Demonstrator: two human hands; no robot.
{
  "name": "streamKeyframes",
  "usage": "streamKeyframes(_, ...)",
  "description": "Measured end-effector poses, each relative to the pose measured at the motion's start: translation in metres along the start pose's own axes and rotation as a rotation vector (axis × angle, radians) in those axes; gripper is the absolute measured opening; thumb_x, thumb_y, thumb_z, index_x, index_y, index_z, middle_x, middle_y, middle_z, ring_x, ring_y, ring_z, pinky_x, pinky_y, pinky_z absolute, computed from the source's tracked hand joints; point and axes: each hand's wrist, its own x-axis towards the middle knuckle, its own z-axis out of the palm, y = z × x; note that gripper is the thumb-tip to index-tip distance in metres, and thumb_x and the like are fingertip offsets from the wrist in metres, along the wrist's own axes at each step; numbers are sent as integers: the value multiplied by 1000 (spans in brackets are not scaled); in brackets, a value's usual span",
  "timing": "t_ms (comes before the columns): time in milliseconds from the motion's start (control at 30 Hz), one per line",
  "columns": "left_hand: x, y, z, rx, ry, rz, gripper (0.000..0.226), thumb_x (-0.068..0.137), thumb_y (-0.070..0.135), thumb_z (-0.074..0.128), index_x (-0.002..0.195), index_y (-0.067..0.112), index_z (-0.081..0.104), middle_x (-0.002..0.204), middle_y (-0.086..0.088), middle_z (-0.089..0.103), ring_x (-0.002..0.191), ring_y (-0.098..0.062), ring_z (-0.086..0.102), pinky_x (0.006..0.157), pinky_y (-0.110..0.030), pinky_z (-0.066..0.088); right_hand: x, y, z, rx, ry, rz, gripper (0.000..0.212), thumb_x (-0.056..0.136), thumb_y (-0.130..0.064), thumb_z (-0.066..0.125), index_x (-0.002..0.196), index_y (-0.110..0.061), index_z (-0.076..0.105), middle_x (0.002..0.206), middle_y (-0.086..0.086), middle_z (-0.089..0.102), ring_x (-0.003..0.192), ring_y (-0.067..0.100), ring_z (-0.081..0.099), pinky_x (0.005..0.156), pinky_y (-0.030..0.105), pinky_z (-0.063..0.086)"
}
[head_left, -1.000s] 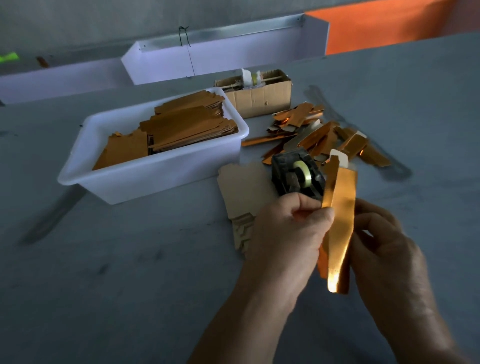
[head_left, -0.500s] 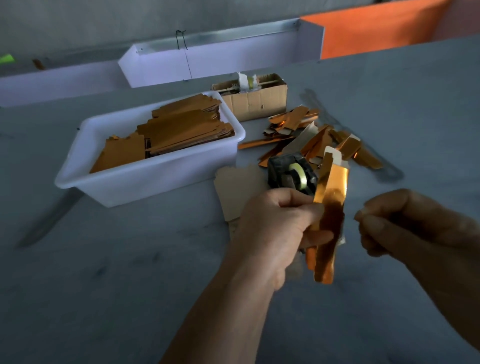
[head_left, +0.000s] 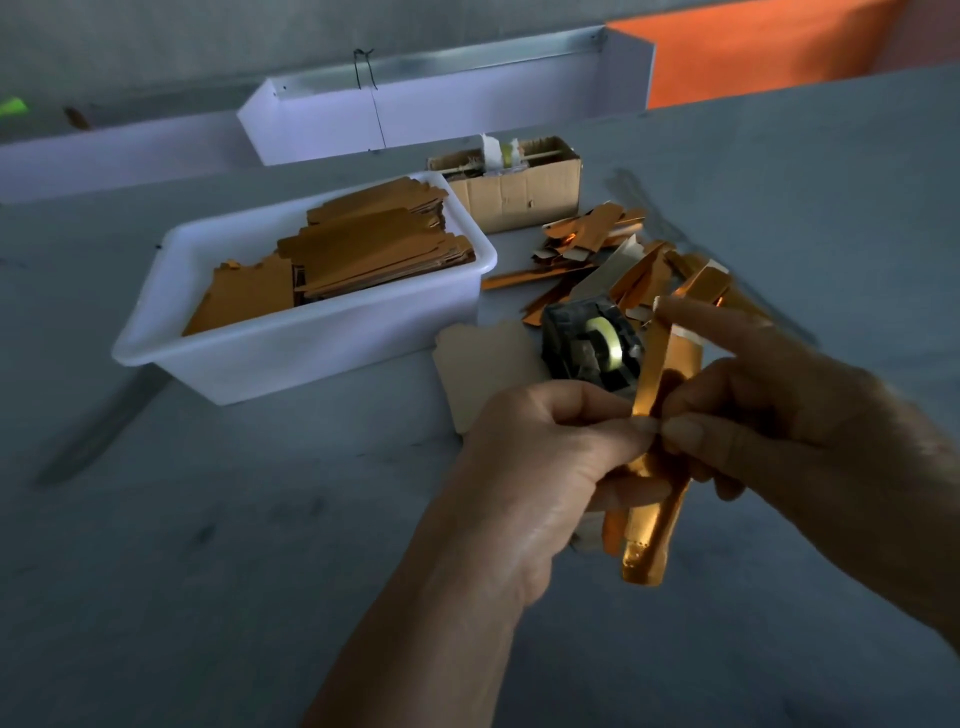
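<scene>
Centre right: 1 gold sleeve (head_left: 649, 540) held upright above the tabletop (head_left: 208, 571). Left hand (head_left: 550, 447) grips its middle; right hand (head_left: 779, 431) pinches the same edge. Judged mid-assembly: seam being closed, taping from dispenser (head_left: 592, 348) probably left. Many blanks (head_left: 363, 249) remain in tub (head_left: 311, 353).

both hands, left hand (head_left: 540, 457) and right hand (head_left: 779, 431), pinch an upright gold foil box (head_left: 655, 499) before the tape dispenser (head_left: 592, 345).

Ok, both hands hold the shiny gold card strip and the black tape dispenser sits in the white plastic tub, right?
No: left hand and right hand hold the shiny gold card strip, but the head view shows the black tape dispenser on the grey table beside the white plastic tub.
</scene>
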Motion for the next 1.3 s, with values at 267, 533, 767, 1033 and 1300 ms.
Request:
streamKeyframes(267,-1,0,-13,-61,-124,-23,11,84,3,63,87,-4,71,90,-18,74,86,-26,74,72,-27,60,3,-8,4,-96,-10,81,58,66,-43,62,117,-49,35,77,-17,69,61,3,65,53,19,50)
streamKeyframes(533,-5,-5,-11,-1,-13,15,9,86,11,64,82,6,72,82,-10,76,78,-20,74,69,-24,59,1,-10,12,-198,26,77,47,73,-34,61,113,-44,38,81,-23,66,61,-4,62,58,10,47)
streamKeyframes(767,-13,-21,12,283,332,305,18,88,13,65,71,16,71,67,-2,72,64,-17,70,58,-36,57,-1,-16,19,-443,167,31,52,77,-22,69,123,-33,47,67,-15,63,69,-3,60,67,1,40)
streamKeyframes(1033,-20,-33,13,391,473,638,6,81,23,63,78,24,69,75,-1,70,66,-9,69,57,-27,55,-3,-18,12,-441,293,55,65,56,-64,60,115,-39,51,58,-12,59,51,8,58,48,22,39)
streamKeyframes(1300,-18,-12,-16,225,241,286,21,82,45,67,93,27,69,69,3,71,55,-8,66,48,-21,51,19,-2,10,331,5,141,37,58,-39,70,95,-31,70,81,1,74,70,16,72,61,26,56)
